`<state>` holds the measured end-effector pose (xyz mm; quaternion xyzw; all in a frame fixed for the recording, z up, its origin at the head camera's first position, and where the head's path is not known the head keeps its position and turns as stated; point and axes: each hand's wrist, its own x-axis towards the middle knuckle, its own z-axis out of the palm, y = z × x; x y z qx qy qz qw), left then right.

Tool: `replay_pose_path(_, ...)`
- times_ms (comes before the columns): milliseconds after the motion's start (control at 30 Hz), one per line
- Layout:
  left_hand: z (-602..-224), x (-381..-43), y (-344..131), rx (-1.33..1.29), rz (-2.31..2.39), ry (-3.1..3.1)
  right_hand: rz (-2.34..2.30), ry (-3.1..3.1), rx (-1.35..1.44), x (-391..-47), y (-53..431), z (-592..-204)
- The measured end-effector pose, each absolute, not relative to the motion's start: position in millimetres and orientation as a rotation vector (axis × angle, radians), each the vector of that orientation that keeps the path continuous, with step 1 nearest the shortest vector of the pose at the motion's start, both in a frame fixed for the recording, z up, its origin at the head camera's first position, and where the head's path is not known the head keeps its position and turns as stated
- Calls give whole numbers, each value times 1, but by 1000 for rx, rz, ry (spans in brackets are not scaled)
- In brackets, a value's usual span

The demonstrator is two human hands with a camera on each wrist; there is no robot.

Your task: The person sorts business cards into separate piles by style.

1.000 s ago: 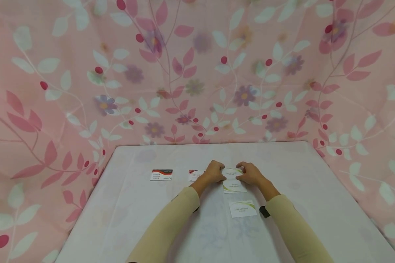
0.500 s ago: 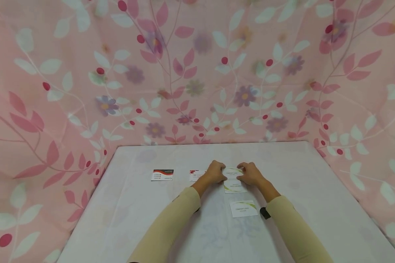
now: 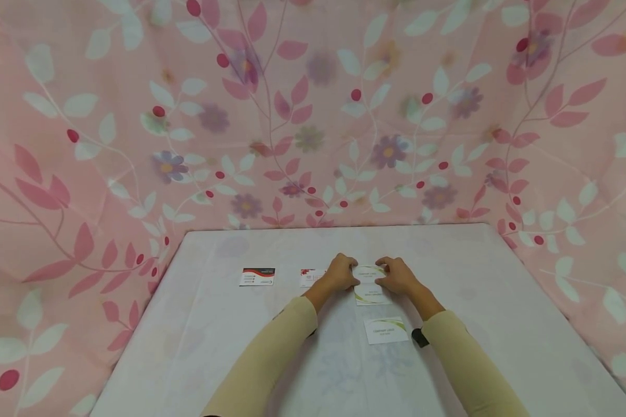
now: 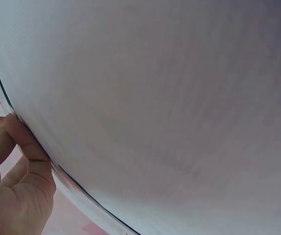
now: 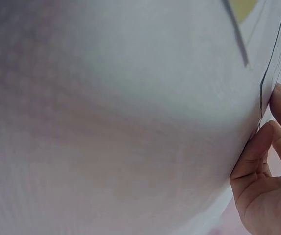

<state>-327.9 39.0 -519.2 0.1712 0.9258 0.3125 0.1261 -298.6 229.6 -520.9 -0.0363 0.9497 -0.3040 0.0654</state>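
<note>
In the head view a white business card (image 3: 368, 273) with a green corner curve lies between my two hands. My left hand (image 3: 340, 273) holds its left edge between thumb and fingers. On the opposite edge, thumb and fingers of my right hand (image 3: 398, 276) grip the same card. Directly below, a similar white business card (image 3: 372, 296) with a green curve adjoins it; whether they overlap I cannot tell. The wrist views show my left hand (image 4: 22, 171) and my right hand (image 5: 265, 181) low against the table, with the card seen only thinly from the side.
Nearer me lies another white business card (image 3: 385, 331) with a green curve. To the left are a red-patterned card (image 3: 308, 278), partly hidden by my left arm, and a black, red and white card (image 3: 257, 277). A white cloth covers the table (image 3: 213, 347); a floral curtain (image 3: 302, 116) stands behind.
</note>
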Motion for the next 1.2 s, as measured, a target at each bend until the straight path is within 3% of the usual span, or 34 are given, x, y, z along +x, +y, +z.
replay_pose_path(1200, -514, -326, 40, 495, 849, 2686, -940, 2842, -95, -296, 229, -518)
